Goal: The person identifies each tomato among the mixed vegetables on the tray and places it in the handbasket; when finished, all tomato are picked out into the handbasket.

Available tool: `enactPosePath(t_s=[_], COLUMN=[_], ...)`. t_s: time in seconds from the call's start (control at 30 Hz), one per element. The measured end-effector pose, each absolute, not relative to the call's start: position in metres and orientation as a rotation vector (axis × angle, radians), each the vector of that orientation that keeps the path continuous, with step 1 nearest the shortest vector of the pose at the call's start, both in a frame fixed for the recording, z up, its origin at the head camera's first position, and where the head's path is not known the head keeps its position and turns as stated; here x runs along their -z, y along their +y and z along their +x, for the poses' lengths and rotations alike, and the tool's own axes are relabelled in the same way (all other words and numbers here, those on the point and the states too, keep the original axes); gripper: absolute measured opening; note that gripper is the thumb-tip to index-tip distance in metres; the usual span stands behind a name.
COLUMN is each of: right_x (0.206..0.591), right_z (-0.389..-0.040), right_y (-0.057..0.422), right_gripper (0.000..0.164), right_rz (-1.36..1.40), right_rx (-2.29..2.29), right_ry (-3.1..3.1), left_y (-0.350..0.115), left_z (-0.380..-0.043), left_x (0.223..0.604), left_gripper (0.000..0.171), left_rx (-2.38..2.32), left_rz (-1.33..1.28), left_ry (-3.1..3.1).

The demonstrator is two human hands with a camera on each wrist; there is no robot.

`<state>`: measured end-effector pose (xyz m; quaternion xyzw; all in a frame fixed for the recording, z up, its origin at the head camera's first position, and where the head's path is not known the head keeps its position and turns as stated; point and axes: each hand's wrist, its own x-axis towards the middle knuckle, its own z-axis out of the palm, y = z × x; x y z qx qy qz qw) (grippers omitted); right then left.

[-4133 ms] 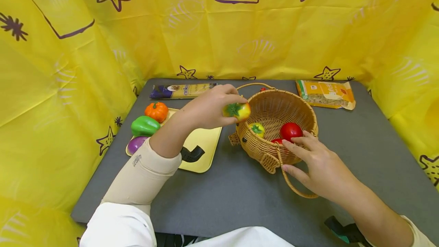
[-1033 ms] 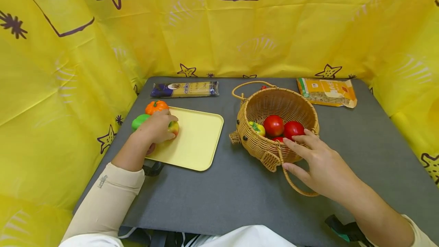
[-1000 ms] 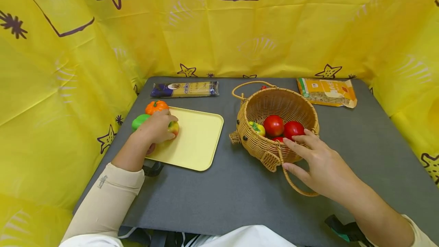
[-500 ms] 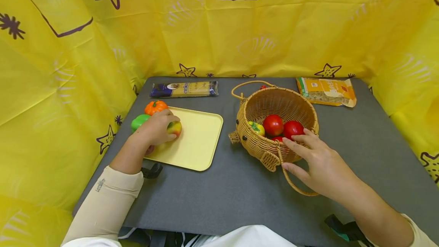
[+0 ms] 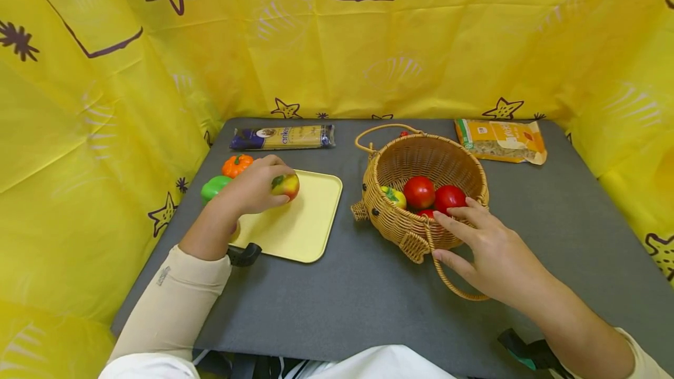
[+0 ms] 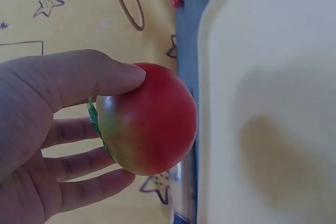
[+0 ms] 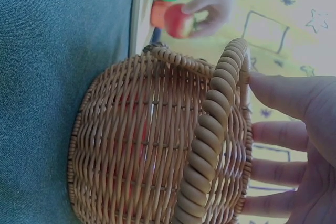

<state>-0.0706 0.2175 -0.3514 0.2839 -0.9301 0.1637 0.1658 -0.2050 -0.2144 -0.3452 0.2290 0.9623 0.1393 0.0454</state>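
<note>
In the head view my left hand [image 5: 255, 187] holds a red and yellow tomato [image 5: 288, 187] with green leaves over the pale yellow tray [image 5: 310, 221]. The left wrist view shows the thumb and fingers around the tomato [image 6: 155, 121], above the tray's rim. My right hand [image 5: 489, 250] rests at the near right rim of the wicker basket [image 5: 392, 230], its fingers fairly straight. The thumb touches the basket's handle [image 7: 215, 108] in the right wrist view. Inside the basket lie a yellow tomato [image 5: 396, 197] and several red ones, such as a red tomato [image 5: 419, 192].
Left of the tray are an orange pumpkin [image 5: 236, 165] and a green pepper [image 5: 213, 188]. A pasta packet [image 5: 284, 137] lies at the back left, an orange food bag [image 5: 502, 140] at the back right. Yellow cloth [image 5: 337, 63] surrounds the grey table [image 5: 337, 309].
A red tomato came into the basket after the earliest frame. My left hand returned to the tray, took hold of another tomato and now carries it right and upward. The right hand stays put.
</note>
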Motion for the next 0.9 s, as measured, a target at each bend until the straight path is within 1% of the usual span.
enactPosePath(t_s=[0.17, 0.53, 0.9], right_x=[0.350, 0.350, 0.350], right_z=[-0.071, -0.071, -0.070], right_y=[0.217, 0.218, 0.217], right_gripper=[0.067, 0.067, 0.066], right_rz=[0.804, 0.787, 0.781], right_rx=[-0.461, -0.461, -0.456], right_ry=[-2.660, -2.675, -2.679], left_y=[-0.192, -0.125, -0.065], left_z=[-0.207, -0.205, -0.202], left_x=[0.328, 0.287, 0.267], left_gripper=[0.049, 0.049, 0.051], left_rx=[-0.457, -0.430, -0.408], left_rz=[0.794, 1.131, 1.313], left_ry=[2.966, 2.992, 2.887])
